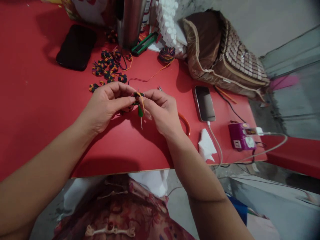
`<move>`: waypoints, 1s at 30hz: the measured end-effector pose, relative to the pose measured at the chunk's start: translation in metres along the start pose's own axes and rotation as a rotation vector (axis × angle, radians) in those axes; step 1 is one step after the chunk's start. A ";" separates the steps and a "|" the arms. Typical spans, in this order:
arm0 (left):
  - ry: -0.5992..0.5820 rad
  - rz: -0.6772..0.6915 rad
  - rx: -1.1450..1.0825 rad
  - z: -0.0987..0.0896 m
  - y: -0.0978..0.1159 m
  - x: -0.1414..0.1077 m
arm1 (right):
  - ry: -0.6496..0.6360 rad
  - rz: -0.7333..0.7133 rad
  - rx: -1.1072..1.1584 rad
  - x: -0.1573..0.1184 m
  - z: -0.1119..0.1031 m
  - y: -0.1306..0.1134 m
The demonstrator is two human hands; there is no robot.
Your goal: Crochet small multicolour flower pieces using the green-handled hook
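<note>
Over the red table, my left hand (110, 103) is closed, its thumb and fingers pinching a small piece of dark green and orange cordwork (138, 95). My right hand (161, 108) pinches at the other side of this piece, where an orange cord strand (142, 101) hangs by its fingers. Between the hands a thin metal crochet hook (140, 111) with a green grip points down towards me. The fingers partly hide the piece, and I cannot tell which hand bears the hook. Behind them lie several knotted cord pieces (106, 65) in the same colours.
A multicoloured cord ball (167, 54) trails a strand towards my hands. Further back are a green cutter (144, 44), a metal flask (130, 25) and a dark phone-like slab (76, 47). On the right are a charging phone (204, 103), tissue (207, 146), purple power box (238, 136) and brown bag (207, 43).
</note>
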State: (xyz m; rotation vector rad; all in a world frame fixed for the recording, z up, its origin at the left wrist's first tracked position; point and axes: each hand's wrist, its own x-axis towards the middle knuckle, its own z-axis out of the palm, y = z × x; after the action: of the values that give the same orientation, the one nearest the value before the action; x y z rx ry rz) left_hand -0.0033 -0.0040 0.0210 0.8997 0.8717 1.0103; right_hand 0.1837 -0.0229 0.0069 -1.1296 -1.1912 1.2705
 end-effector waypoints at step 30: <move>0.106 -0.224 -0.240 0.004 0.000 0.007 | 0.006 -0.165 -0.019 0.001 0.003 0.014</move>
State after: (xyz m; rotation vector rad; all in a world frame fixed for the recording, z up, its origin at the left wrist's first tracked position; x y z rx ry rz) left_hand 0.0025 0.0021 0.0213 0.5369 0.8961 0.9492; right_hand 0.1796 -0.0219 -0.0069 -1.0256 -1.2676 1.1316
